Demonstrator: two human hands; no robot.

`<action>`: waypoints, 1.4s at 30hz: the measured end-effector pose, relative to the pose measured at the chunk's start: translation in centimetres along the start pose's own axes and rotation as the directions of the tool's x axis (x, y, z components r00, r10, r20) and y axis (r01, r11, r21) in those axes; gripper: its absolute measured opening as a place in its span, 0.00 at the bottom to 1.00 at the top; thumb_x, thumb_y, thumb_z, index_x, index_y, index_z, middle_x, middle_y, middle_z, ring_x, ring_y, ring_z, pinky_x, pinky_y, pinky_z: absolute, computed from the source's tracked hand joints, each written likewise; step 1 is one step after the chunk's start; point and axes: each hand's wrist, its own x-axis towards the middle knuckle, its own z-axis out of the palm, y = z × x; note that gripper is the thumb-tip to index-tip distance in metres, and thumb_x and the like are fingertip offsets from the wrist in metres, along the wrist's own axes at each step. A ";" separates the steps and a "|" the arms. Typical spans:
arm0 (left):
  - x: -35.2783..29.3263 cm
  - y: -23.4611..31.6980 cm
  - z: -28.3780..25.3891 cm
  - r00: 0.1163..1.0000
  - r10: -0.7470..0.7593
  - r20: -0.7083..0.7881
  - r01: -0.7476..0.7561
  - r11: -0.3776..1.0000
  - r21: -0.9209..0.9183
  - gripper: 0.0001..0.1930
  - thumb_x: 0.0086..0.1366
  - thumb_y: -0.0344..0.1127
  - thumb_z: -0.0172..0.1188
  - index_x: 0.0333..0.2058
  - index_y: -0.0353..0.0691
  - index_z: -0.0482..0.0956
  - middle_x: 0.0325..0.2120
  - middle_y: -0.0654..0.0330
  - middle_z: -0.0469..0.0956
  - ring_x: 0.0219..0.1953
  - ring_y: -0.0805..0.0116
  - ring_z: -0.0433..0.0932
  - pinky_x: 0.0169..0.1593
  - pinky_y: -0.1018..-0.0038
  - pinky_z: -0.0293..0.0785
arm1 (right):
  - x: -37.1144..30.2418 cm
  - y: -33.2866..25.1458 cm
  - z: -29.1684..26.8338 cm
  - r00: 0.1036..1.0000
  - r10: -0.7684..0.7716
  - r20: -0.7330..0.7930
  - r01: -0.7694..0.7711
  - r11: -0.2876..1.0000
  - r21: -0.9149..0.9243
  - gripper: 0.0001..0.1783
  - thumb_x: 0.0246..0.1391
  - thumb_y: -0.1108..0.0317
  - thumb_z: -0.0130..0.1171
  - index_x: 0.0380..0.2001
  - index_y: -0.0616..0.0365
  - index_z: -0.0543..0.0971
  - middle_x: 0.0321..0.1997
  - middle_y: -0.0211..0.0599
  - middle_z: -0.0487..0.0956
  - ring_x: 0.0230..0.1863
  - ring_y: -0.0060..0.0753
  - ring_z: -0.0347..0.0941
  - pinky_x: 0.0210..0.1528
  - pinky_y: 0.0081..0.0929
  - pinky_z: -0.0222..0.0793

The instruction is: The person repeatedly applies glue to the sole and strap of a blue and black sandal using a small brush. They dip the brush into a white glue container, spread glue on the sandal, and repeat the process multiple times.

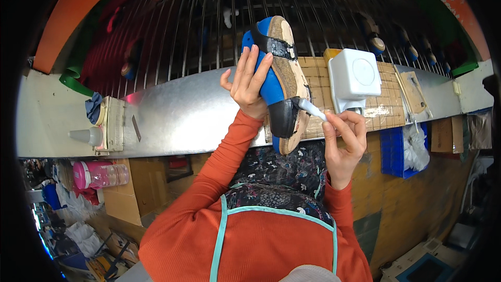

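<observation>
A sandal on a blue shoe last (270,88) is tilted in front of me, its pale, cork-edged bottom facing right. Black straps (284,119) wrap over the last and fold onto the underside. With fingers along the blue side, my left hand (248,85) holds the last from the left. Between thumb and fingertips, my right hand (344,144) pinches a slim white brush-like applicator (313,109). Its tip meets the sandal's edge by the lower black strap; the tip's exact shape is too small to tell.
Beyond the steel bench top (172,107) runs a rack of metal rods (201,26) with more lasts (377,44) on it. A white container (356,76) stands on the taped board (389,94). A white nozzle bottle (86,136) lies left; a blue bin (392,151) hangs right.
</observation>
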 end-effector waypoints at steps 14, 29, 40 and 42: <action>1.2 0.6 -0.2 0.995 -0.040 0.086 0.041 0.999 -0.001 0.23 0.58 0.32 0.63 0.54 0.58 0.79 0.57 0.60 0.76 0.58 0.68 0.75 0.57 0.66 0.46 | -0.4 0.3 -0.7 0.998 -0.046 0.032 0.044 0.997 0.067 0.13 0.46 0.73 0.69 0.38 0.52 0.86 0.34 0.28 0.75 0.28 0.24 0.62 0.39 0.25 0.53; 1.7 1.1 0.0 0.991 -0.080 0.105 0.086 0.995 -0.056 0.27 0.55 0.28 0.64 0.54 0.60 0.79 0.56 0.61 0.76 0.57 0.69 0.76 0.55 0.66 0.47 | 0.3 -0.2 -1.7 0.999 -0.007 0.039 0.002 0.990 0.141 0.12 0.46 0.76 0.69 0.38 0.56 0.86 0.35 0.31 0.75 0.31 0.25 0.68 0.37 0.23 0.61; 1.1 0.9 0.2 0.982 -0.098 0.162 0.105 0.994 -0.034 0.30 0.51 0.28 0.67 0.55 0.61 0.78 0.56 0.62 0.76 0.57 0.69 0.75 0.56 0.64 0.47 | 0.6 0.2 -0.7 0.997 -0.071 0.012 0.071 0.997 0.020 0.13 0.45 0.75 0.69 0.37 0.55 0.86 0.35 0.30 0.75 0.29 0.25 0.68 0.40 0.24 0.55; 1.1 0.9 0.2 0.981 -0.107 0.164 0.115 0.992 -0.041 0.31 0.50 0.29 0.68 0.55 0.61 0.78 0.56 0.62 0.76 0.57 0.69 0.75 0.56 0.64 0.47 | 0.5 0.1 -0.8 0.996 -0.088 0.020 0.088 0.996 0.009 0.13 0.44 0.75 0.70 0.37 0.54 0.86 0.34 0.30 0.75 0.30 0.26 0.68 0.41 0.25 0.55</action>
